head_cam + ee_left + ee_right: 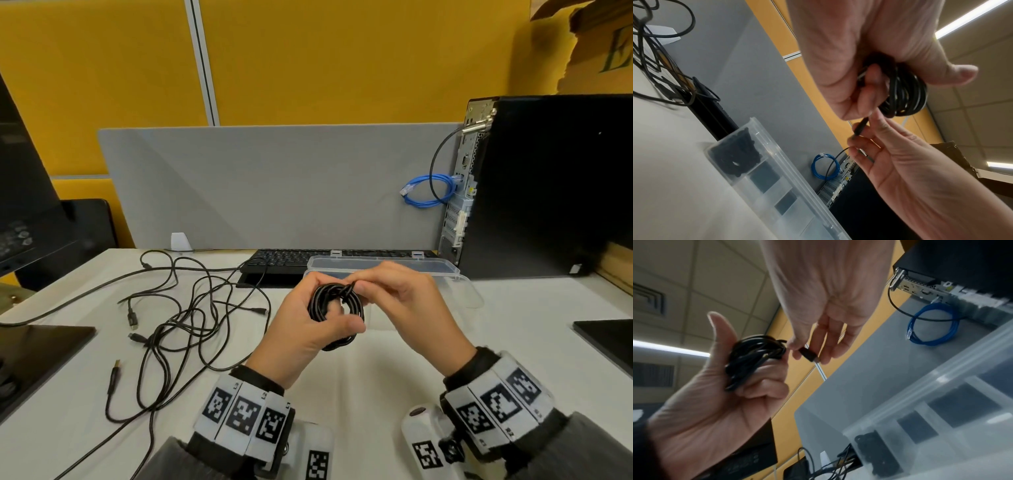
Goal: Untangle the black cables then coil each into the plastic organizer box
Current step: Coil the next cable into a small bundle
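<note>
The left hand (301, 329) is gripping a coiled black cable (337, 310) at the centre of the head view, thumb pressing across the front of the loops and fingers curling round behind. The right hand (407, 301) is pinching the cable's free plug end (807, 354) between thumb and fingertips, just beside the top of the coil.

To finish this step well, the right hand should probably be tucking that plug end through or round the loops while the left thumb is keeping them stacked; easing the thumb too soon would likely be letting the coil spring apart. The coil looks small enough for 1 compartment.

The plastic organizer box (442, 270) is sitting open just behind the hands, in front of the keyboard (284, 262). In the wrist views 1 coiled cable (735, 154) is lying in its end compartment.

Counting: 1 coil in hand, 1 coil in the box, 1 organizer box. The tangle of loose black cables (178, 318) is spreading over the left of the frame with at least 4 plug ends showing, but how many cables are making it up I cannot tell
</note>
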Motion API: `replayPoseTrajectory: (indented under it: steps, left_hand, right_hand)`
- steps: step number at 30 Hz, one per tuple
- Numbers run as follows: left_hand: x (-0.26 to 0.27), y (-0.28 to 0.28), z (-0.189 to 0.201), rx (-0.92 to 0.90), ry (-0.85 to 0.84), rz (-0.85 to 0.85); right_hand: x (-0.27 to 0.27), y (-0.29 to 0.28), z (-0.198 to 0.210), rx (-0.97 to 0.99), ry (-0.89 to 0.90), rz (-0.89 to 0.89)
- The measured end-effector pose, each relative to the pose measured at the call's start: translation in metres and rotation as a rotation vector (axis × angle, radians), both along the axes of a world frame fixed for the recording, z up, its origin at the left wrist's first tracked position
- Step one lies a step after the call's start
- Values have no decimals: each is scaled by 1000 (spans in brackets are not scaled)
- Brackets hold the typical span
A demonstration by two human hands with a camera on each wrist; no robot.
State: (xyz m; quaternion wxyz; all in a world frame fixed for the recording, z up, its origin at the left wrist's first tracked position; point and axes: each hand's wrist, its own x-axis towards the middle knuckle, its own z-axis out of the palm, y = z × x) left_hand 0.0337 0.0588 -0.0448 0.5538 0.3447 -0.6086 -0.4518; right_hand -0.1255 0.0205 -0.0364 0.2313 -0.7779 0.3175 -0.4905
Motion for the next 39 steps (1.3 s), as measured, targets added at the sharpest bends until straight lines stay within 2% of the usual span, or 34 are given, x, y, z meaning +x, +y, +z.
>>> replayPoseTrajectory:
  steps: [5, 9, 12, 16, 18, 22, 27, 31, 34, 37, 39]
  left_hand:
    - [1, -1, 0, 19, -46, 124]
    - [-1, -2, -1, 28, -128, 206]
    - [-2, 0, 0, 44, -189, 259]
    - [-1, -2, -6, 102, -229, 273]
    - [0, -1, -5, 142, -274, 196]
    - [0, 5, 2, 202, -269, -20]
    - [-10, 6, 0, 188, -266, 11]
    - [-22, 3, -1, 211, -210, 96]
    - [-29, -9, 2, 244, -191, 158]
    - [-31, -27, 14, 239, -224, 135]
    - [-26, -42, 21, 218, -236, 129]
  right_hand:
    - [8, 8, 1, 388, -126, 160]
    - [9, 14, 5, 534, -176, 188]
    - [12, 20, 10, 515, -143, 204]
    - [18, 23, 5, 390, -5, 118]
    - [18, 22, 2, 373, 51, 113]
    - [12, 28, 10, 299, 274, 122]
    - [4, 28, 22, 221, 446, 110]
    - [1, 26, 18, 228, 431, 66]
    - [0, 14, 19, 249, 355, 65]
    - [-1, -10, 27, 314, 281, 107]
    - [-2, -32, 32, 356, 209, 61]
